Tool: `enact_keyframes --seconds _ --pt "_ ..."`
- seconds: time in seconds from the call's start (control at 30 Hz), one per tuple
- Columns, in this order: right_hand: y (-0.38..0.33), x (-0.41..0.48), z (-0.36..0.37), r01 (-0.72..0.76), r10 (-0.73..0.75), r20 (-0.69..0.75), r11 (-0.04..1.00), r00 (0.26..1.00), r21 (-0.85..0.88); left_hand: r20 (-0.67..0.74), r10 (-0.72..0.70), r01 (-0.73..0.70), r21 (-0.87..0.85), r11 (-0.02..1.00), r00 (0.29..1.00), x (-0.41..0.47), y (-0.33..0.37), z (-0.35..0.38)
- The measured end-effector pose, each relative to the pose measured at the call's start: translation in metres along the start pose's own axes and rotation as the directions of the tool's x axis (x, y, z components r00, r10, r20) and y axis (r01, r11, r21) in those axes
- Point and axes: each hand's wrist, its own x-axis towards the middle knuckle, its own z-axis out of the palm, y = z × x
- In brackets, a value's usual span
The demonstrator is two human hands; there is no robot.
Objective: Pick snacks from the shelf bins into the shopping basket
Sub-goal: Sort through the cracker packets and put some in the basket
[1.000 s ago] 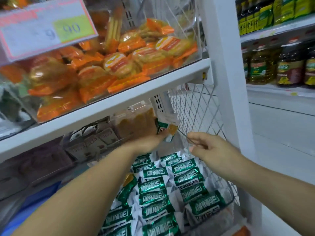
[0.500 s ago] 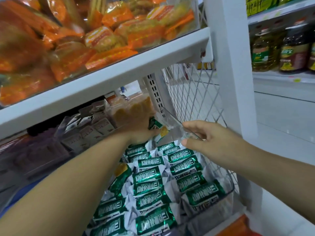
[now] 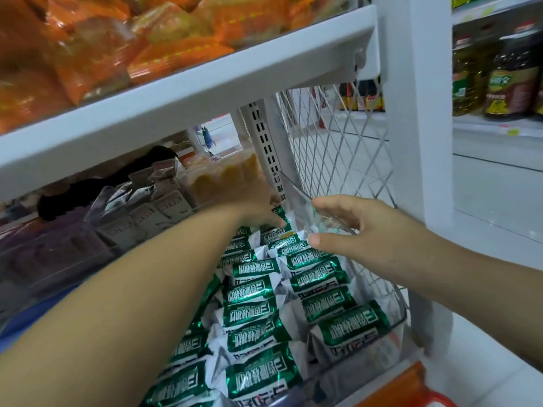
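Grip of left hand on green packet; right hand (thumb-and-finger pinch) on clear flap.

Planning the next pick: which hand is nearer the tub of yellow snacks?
Left. The left hand grips a green packet just in front of the tub; the right hand is further right, pinching a clear flap.

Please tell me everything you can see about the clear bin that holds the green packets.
The clear bin looks like glossy transparent plastic with a rounded front corner. It sits below the white shelf board, beside the wire mesh panel. Green and white packets fill it in rough rows. The left hand reaches into its back and holds one of them. The right hand pinches clear plastic at its upper right; lid or wall, I cannot tell.
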Motion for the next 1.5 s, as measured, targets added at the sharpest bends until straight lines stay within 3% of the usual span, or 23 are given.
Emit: enact_keyframes --seconds 0.2,0.6,0.73,0.87,1.0,1.1,1.27,1.4,1.5 --pt "0.0 0.0 0.001 -0.012 0.011 0.003 0.999 1.0 0.031 0.005 0.021 -0.021 -0.012 1.0 1.0 0.0 -0.013 0.002" --pt "-0.002 -0.001 0.001 0.018 -0.017 0.036 0.999 0.999 -0.038 0.033 0.044 -0.049 0.181 0.982 0.998 0.008 -0.001 0.008" --pt "-0.004 -0.002 -0.001 0.013 -0.01 0.051 0.999 0.999 -0.043 0.078 0.077 -0.077 -0.004 0.997 0.994 -0.002 0.0 0.0" --pt "-0.002 -0.002 -0.003 0.014 -0.01 0.077 0.998 0.997 -0.053 0.26 0.084 -0.047 -0.146 0.988 0.962 -0.012 0.014 -0.006" --pt "-0.001 -0.001 -0.002 0.016 -0.01 0.073 0.996 0.997 -0.085 0.339 0.038 0.01 -0.14 0.99 0.94 -0.008 0.023 -0.003" --pt "0.0 -0.001 -0.003 0.008 0.0 0.064 0.993 0.998 -0.116 0.276 0.038 0.024 -0.216 0.976 0.96 -0.008 0.021 -0.003" --pt "-0.009 -0.009 -0.005 -0.022 0.03 0.075 0.994 0.997 -0.103 -0.112 0.056 -0.079 -0.213 0.974 0.992 -0.043 -0.011 -0.022" --pt "-0.024 -0.022 -0.001 -0.018 0.019 0.003 0.979 1.0 -0.204 -0.142 0.031 -0.074 -0.314 0.947 0.989 -0.112 -0.04 -0.03" --pt "-0.04 -0.033 0.01 0.042 -0.065 -0.067 0.953 0.996 -0.299 -0.144 -0.036 -0.005 -0.276 0.961 0.989 -0.152 -0.065 -0.021"
